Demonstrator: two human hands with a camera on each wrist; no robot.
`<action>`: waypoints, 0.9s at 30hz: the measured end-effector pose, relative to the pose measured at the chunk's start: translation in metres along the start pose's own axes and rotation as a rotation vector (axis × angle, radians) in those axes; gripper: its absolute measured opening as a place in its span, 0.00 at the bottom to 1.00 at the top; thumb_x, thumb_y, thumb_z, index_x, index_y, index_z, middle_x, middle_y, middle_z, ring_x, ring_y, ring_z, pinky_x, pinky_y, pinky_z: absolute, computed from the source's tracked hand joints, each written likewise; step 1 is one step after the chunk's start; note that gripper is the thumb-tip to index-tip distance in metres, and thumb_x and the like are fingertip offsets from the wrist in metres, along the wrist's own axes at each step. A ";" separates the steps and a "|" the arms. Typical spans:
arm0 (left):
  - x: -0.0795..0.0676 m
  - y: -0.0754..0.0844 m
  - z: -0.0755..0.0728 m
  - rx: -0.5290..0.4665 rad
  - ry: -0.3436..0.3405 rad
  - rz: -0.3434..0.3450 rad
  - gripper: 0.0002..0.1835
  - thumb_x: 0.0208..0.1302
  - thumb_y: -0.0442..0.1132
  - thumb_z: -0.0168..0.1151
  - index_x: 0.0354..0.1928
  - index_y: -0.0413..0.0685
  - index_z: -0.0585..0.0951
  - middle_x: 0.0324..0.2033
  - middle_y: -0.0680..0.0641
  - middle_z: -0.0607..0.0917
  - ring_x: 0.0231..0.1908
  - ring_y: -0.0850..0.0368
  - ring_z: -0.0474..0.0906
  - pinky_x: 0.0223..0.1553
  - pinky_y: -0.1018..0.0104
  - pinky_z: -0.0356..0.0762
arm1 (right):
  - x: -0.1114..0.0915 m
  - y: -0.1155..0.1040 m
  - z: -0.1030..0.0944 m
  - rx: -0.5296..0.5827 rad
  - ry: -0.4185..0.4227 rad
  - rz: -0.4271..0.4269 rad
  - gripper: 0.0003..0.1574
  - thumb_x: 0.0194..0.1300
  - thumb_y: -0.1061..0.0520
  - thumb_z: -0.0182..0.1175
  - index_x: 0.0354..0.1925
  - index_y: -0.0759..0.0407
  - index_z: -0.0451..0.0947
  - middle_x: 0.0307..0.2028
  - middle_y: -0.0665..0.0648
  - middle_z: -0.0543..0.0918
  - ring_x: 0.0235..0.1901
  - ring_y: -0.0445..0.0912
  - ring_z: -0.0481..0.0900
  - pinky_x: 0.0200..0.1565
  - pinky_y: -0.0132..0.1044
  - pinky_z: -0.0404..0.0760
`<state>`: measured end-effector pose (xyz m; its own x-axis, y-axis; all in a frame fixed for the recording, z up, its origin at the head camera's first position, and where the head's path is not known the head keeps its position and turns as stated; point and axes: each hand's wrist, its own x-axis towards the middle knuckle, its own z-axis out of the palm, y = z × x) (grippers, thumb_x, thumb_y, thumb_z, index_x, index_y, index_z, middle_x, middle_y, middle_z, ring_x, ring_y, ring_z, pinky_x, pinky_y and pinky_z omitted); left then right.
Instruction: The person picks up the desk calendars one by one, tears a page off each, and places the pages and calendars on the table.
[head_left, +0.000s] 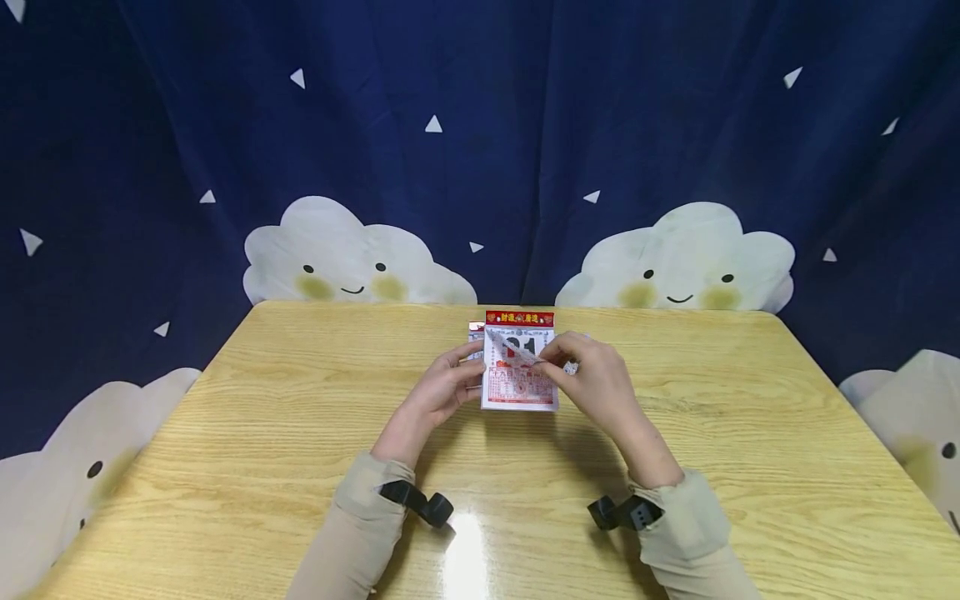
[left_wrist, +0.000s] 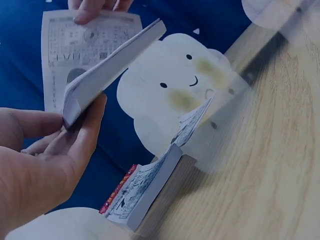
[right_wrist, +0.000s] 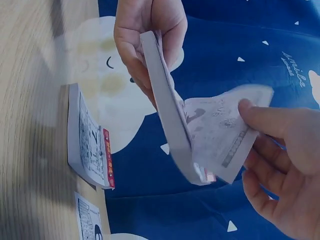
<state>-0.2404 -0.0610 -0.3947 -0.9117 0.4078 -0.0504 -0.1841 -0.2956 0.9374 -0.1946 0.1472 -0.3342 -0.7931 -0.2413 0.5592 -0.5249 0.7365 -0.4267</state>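
Observation:
A small tear-off calendar (head_left: 520,392) with a red header strip is held up off the table. My left hand (head_left: 442,387) grips its left edge, thumb in front and fingers behind. At the calendar's right side, my right hand (head_left: 592,375) pinches a thin printed page (right_wrist: 220,125) between thumb and fingers. That page is lifted and folded diagonally across the front, partly covering the large black date number. In the right wrist view it runs back to the pad; whether its top edge has torn cannot be made out.
A second tear-off calendar (right_wrist: 87,140) lies on the wooden table (head_left: 315,433) behind the held one, near the far edge. A loose printed sheet (left_wrist: 192,120) lies beside it. Beyond the table hangs a dark blue curtain (head_left: 480,150) with clouds and white triangles.

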 end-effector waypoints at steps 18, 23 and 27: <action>0.001 0.003 0.009 0.048 0.167 -0.043 0.28 0.57 0.26 0.47 0.62 0.32 0.62 0.32 0.46 0.81 0.26 0.62 0.78 0.31 0.71 0.79 | 0.003 0.030 -0.004 0.306 0.130 0.379 0.09 0.57 0.55 0.61 0.29 0.61 0.79 0.22 0.52 0.78 0.23 0.41 0.72 0.25 0.27 0.71; 0.001 0.003 0.005 0.033 0.180 -0.045 0.26 0.58 0.26 0.47 0.61 0.32 0.64 0.30 0.47 0.82 0.26 0.61 0.79 0.31 0.71 0.79 | 0.005 0.039 -0.010 0.385 0.194 0.500 0.11 0.57 0.56 0.61 0.29 0.66 0.78 0.19 0.45 0.73 0.21 0.36 0.69 0.24 0.27 0.67; 0.000 0.003 0.005 0.044 0.162 -0.044 0.26 0.58 0.27 0.47 0.62 0.33 0.64 0.33 0.45 0.81 0.28 0.60 0.79 0.33 0.69 0.79 | 0.005 0.042 -0.012 0.406 0.191 0.534 0.13 0.57 0.56 0.60 0.32 0.69 0.78 0.19 0.45 0.73 0.22 0.36 0.68 0.24 0.27 0.66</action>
<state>-0.2397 -0.0577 -0.3900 -0.9508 0.2744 -0.1436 -0.2127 -0.2412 0.9469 -0.2172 0.1841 -0.3407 -0.9262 0.2307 0.2982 -0.1818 0.4196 -0.8893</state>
